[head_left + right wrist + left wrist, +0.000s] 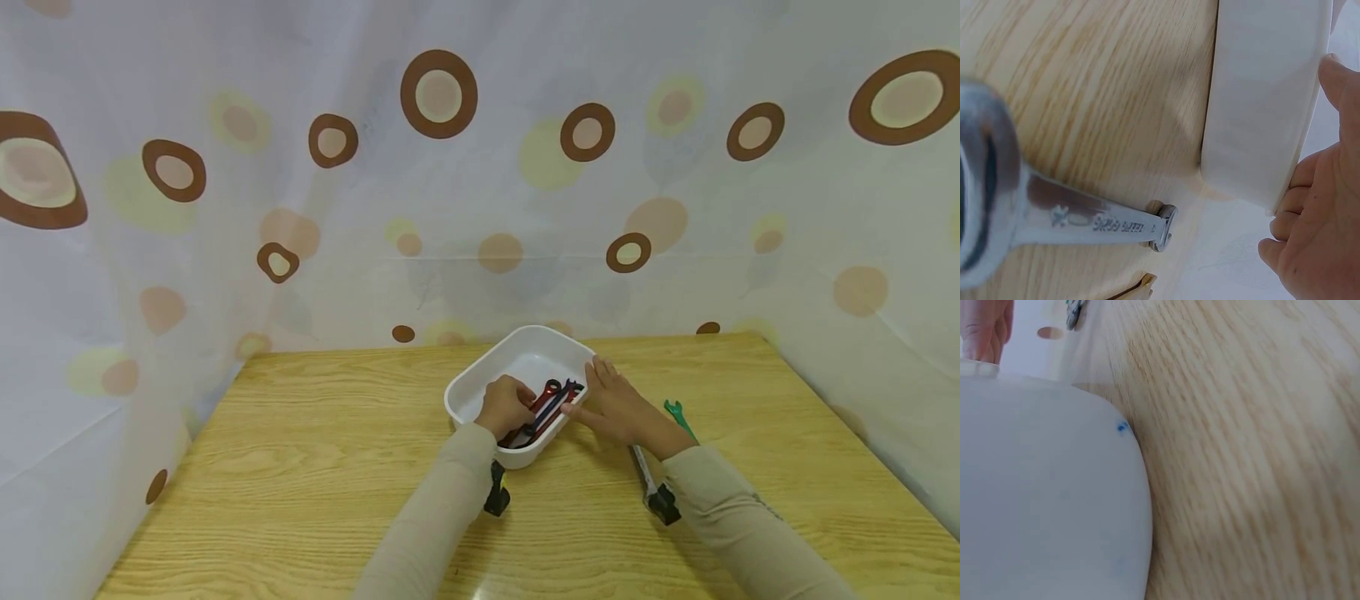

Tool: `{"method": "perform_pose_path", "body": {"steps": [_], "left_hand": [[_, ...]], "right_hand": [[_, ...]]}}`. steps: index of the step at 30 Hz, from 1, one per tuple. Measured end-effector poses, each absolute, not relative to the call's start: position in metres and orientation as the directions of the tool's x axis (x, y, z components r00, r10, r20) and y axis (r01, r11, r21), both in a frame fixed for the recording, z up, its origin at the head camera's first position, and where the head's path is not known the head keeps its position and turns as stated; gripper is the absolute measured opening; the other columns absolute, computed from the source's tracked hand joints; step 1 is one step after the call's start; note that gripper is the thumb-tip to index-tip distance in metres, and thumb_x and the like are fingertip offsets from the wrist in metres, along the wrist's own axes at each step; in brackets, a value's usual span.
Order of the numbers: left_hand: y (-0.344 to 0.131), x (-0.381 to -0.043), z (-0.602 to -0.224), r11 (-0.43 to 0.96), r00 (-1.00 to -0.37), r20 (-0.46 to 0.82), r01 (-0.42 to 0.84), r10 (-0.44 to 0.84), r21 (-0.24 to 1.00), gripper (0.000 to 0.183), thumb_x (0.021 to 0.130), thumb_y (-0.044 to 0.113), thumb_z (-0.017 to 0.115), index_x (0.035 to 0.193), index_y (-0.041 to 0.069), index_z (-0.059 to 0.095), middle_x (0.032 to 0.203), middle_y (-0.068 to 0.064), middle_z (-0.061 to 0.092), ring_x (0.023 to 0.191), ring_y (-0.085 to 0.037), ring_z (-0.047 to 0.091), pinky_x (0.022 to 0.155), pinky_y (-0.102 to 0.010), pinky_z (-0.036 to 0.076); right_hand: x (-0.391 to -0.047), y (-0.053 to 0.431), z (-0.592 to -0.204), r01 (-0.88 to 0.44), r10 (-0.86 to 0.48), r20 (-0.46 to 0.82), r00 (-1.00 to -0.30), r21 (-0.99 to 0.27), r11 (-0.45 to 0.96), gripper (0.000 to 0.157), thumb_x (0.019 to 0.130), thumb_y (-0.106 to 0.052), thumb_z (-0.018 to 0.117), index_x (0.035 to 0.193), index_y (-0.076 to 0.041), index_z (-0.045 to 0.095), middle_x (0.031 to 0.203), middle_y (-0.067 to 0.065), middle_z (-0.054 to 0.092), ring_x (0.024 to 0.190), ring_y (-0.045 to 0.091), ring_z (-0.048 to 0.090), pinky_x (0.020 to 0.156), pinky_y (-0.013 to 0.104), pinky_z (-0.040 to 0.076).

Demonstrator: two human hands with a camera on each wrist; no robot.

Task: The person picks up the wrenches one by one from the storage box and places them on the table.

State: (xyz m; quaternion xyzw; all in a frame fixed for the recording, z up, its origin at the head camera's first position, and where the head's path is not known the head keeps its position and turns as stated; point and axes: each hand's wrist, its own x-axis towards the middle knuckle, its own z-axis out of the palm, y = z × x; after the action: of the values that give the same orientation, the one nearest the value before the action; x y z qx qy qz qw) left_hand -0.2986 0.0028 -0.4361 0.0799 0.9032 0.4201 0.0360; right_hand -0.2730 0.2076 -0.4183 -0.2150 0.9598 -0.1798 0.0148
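Observation:
A white plastic tray (465, 383) stands near the back of the table, with several wrenches in its near right part. Among them are a red wrench (551, 388) with a ring end and a dark blue wrench (551, 407). My left hand (504, 406) reaches over the tray's near left side, and its thumb and fingers appear to pinch the red wrench's shaft; the wrench's lower part is hidden. Against the tray's right rim rests my right hand (617, 408), its fingers extended. In the right wrist view the right hand (1319, 212) touches the rim from outside.
Right of the tray, a silver wrench (643, 475) lies on the wooden table (315, 467), partly under the right forearm. A green wrench (678, 414) lies beyond that wrist. Behind the table hangs a patterned white curtain (465, 192).

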Motion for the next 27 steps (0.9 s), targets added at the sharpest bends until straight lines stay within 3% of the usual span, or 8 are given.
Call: {"method": "perform_pose_path", "body": {"steps": [6,11,27], "left_hand": [[0.0013,-0.2979,-0.4377,0.582,-0.98,0.013,0.129,0.2,0.803,0.028,0.069,-0.004,0.078,0.096,-0.002,0.075,0.085,-0.01,0.072,0.073,-0.014,0.063,0.066,-0.025,0.053],[0.0008,-0.2984,-0.4383,0.576,-0.975,0.016,0.143,0.221,0.805,0.027,0.068,-0.004,0.077,0.095,-0.001,0.075,0.089,-0.011,0.072,0.08,-0.017,0.064,0.071,-0.028,0.053],[0.0006,-0.2998,-0.4381,0.54,-0.971,0.001,0.132,0.237,0.831,0.032,0.068,-0.007,0.075,0.099,-0.002,0.074,0.09,-0.012,0.073,0.082,-0.016,0.064,0.073,-0.027,0.053]], "right_hand": [[-0.2728,0.2074,-0.4172,-0.413,-0.422,0.057,-0.905,-0.356,0.838,0.09,0.097,-0.051,0.047,0.144,0.019,0.016,0.151,0.039,0.006,0.14,0.053,0.005,0.111,0.063,0.012],[-0.2714,0.2067,-0.4146,-0.417,-0.425,0.06,-0.903,-0.353,0.838,0.089,0.098,-0.05,0.047,0.143,0.02,0.016,0.15,0.04,0.006,0.14,0.053,0.004,0.111,0.063,0.012],[-0.2721,0.207,-0.4148,-0.431,-0.437,0.075,-0.897,-0.376,0.82,0.09,0.097,-0.05,0.049,0.142,0.022,0.017,0.149,0.041,0.006,0.139,0.054,0.003,0.11,0.063,0.013]]}}
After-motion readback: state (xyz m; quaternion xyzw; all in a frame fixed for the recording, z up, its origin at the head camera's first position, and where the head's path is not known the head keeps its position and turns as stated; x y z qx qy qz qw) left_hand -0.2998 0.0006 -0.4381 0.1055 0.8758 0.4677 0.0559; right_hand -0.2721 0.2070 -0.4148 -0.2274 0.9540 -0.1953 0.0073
